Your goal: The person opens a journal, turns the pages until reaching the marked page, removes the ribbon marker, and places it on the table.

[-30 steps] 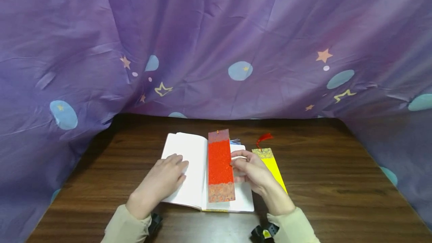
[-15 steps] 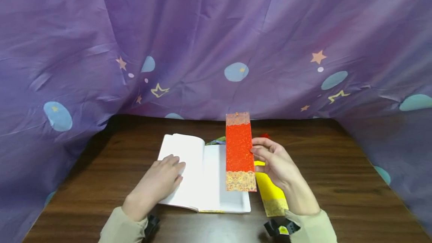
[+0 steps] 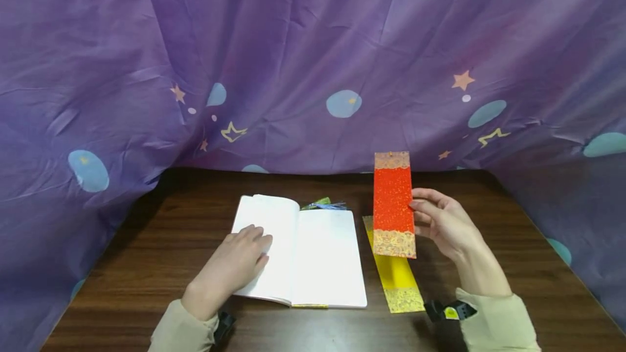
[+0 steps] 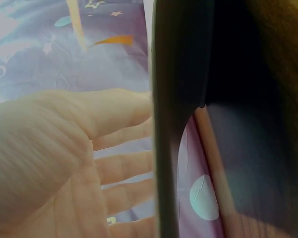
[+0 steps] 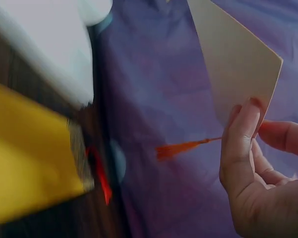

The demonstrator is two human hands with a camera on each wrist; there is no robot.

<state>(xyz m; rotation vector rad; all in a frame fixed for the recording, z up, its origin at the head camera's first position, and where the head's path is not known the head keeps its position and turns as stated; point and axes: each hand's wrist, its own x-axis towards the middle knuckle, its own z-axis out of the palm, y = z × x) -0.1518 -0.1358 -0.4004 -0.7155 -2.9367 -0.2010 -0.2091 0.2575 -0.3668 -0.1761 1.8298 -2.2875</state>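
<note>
An open book (image 3: 329, 265) with blank white pages lies on the table, and my left hand (image 3: 239, 257) rests on its left page. In the left wrist view the fingers (image 4: 124, 166) of that hand reach out fairly straight, their tips hidden by a dark upright edge. My right hand (image 3: 450, 227) pinches a red bookmark (image 3: 393, 200) with patterned ends by its right edge, raised above the table. Its pale back (image 5: 238, 59) and orange tassel (image 5: 181, 148) show in the right wrist view. Beneath it lies a yellow bookmark (image 3: 398, 276), partly covered.
Green and blue tassels (image 3: 323, 205) stick out from the book's top edge. The yellow bookmark's red tassel (image 5: 103, 181) shows in the right wrist view. A purple curtain (image 3: 293, 69) with stars hangs behind the dark wooden table (image 3: 161, 243).
My right hand has carried the red bookmark up and rightward, from over the book's right page to above the yellow bookmark. The left hand has stayed on the left page.
</note>
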